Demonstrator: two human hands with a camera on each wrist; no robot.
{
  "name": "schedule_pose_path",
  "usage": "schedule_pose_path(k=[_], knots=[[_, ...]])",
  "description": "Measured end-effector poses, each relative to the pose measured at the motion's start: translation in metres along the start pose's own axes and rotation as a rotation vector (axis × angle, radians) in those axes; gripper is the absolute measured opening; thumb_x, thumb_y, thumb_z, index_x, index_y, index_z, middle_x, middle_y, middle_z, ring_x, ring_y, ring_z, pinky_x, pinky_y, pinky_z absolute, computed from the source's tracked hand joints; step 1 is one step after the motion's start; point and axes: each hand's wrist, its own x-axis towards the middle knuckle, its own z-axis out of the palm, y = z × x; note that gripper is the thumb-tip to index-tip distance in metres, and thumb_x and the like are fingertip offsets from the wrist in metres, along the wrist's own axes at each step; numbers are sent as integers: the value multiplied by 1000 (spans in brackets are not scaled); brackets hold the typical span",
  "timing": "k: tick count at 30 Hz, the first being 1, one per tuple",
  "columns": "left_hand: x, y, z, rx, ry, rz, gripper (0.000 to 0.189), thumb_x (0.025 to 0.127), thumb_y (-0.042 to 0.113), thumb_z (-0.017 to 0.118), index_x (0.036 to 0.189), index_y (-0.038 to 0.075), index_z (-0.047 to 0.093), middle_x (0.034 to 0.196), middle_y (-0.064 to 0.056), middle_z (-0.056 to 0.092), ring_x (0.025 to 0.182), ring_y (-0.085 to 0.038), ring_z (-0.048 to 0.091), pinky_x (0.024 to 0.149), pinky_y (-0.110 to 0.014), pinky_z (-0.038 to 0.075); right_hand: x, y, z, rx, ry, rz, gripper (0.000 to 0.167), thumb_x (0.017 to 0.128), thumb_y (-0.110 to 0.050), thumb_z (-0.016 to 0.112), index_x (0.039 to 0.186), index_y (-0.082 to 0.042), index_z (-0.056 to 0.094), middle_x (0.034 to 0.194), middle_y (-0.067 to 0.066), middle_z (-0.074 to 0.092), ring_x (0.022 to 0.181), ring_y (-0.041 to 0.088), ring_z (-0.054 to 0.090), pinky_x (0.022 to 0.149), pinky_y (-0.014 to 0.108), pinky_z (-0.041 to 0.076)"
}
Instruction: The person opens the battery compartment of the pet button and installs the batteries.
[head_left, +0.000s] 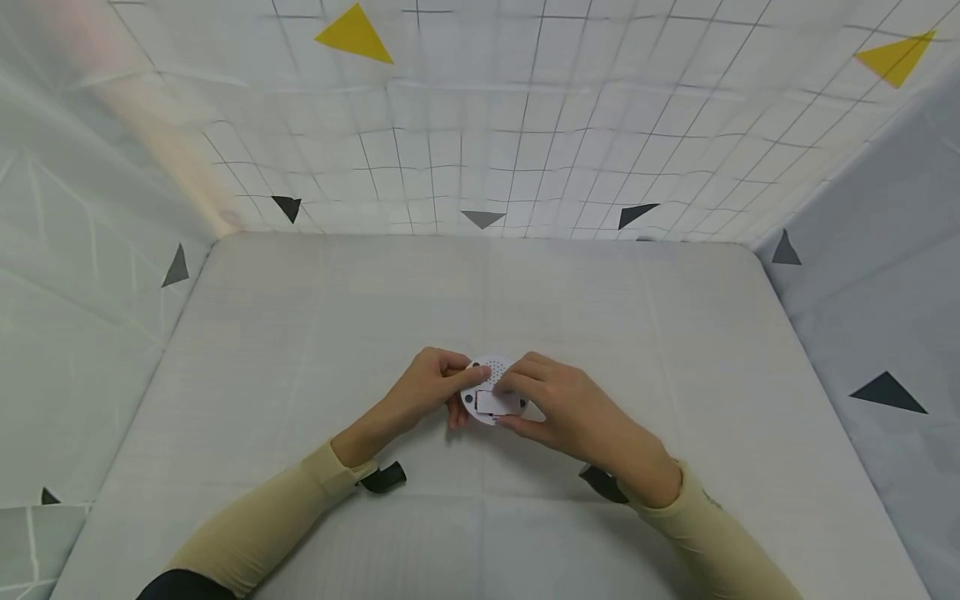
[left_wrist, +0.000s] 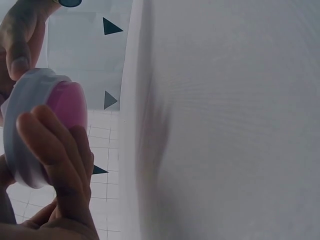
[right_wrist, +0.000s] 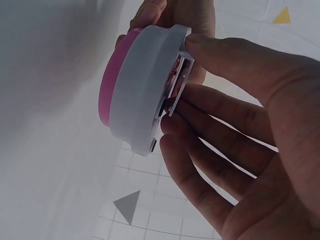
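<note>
A round white push button (head_left: 497, 363) with a pink dome (right_wrist: 112, 85) is held above the table, its underside up. That underside has small speaker holes, dark round feet and a small rectangular battery cover (right_wrist: 181, 89). My left hand (head_left: 433, 385) grips the button's left rim, thumb on top and fingers beneath. My right hand (head_left: 562, 408) pinches the cover, thumb near the rim and fingertips at the cover's other end. In the right wrist view the cover stands tilted away from the casing, with reddish copper-coloured parts showing in the gap.
A white sheet covers the table (head_left: 375, 292). Sheets with grid lines and dark and yellow triangles form walls at the back (head_left: 480, 167) and both sides. Dark wrist-camera mounts (head_left: 384, 477) sit by both cuffs, close above the table.
</note>
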Motion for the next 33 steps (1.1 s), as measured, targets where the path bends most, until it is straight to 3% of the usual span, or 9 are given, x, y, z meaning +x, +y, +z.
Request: schedule_pose_path(k=[9,21,28,33], knots=[[0,1,1,8,5,-7,34,103,35,70,89,4,72,61,-10,68,45,-19,61,45,-31,53,1,-1,1,0,6,2,30,83,-22,93,103,-11,74,103,-2,70,96,12,65,78,26,60],[0,3,1,0,10,12,34,103,35,70,90,3,73,59,-11,67,44,-19,60,44,-34,53,0,5,7,48,78,36,29,81,-25,94,98,-12,75,101,-3,72,97,11,65,79,26,59],[0,3,-1,2,14,13,32,104,34,69,95,4,75,61,-12,68,45,-20,62,46,-32,54,0,9,8,130,118,153,45,75,-30,98,107,-10,75,110,-1,70,107,14,63,90,31,59],[0,7,-6,7,41,21,31,104,34,69,98,4,75,65,-13,69,47,-22,63,47,-32,55,2,9,9,167,103,307,68,76,-38,97,130,-9,67,133,2,66,125,19,61,104,40,56]])
